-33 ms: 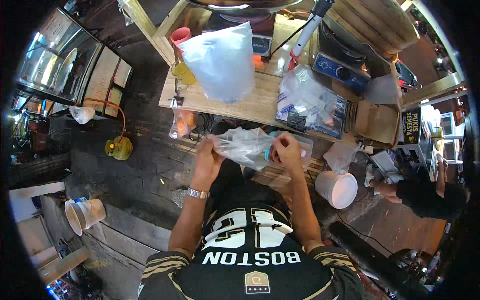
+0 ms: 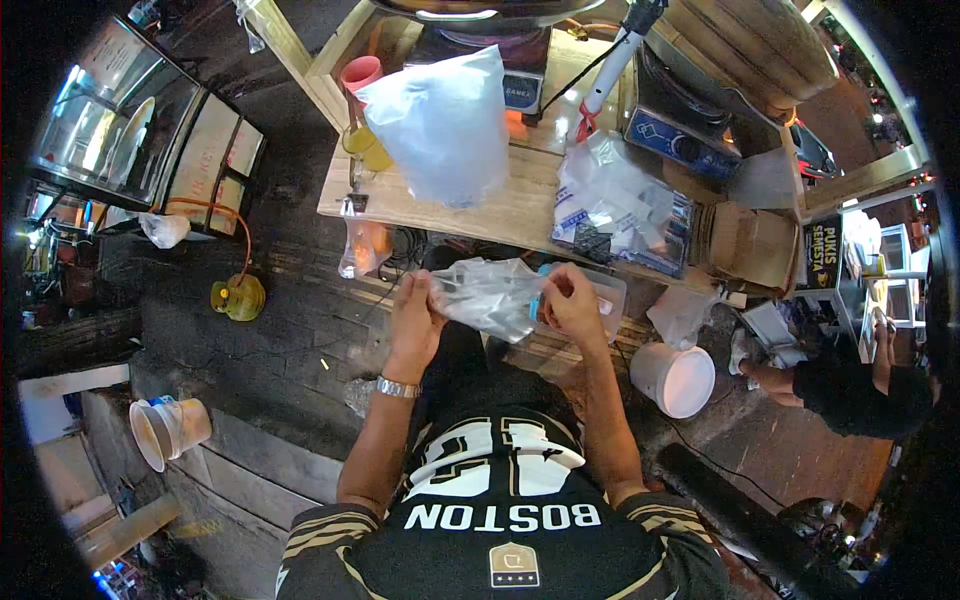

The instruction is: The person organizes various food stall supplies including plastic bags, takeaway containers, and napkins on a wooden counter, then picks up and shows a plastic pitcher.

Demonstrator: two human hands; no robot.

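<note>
A thin, see-through plastic bag, wrinkled and glossy, is held stretched sideways in midair: its 9 o'clock end is gripped by the left hand, its 3 o'clock edge is pinched by the right hand. A loose corner is pointed toward 5 o'clock; the desk is left at 12 o'clock

held bag: clr-wht | jersey: blk, gold stripes | gas cyl: yel | cup: red
</note>
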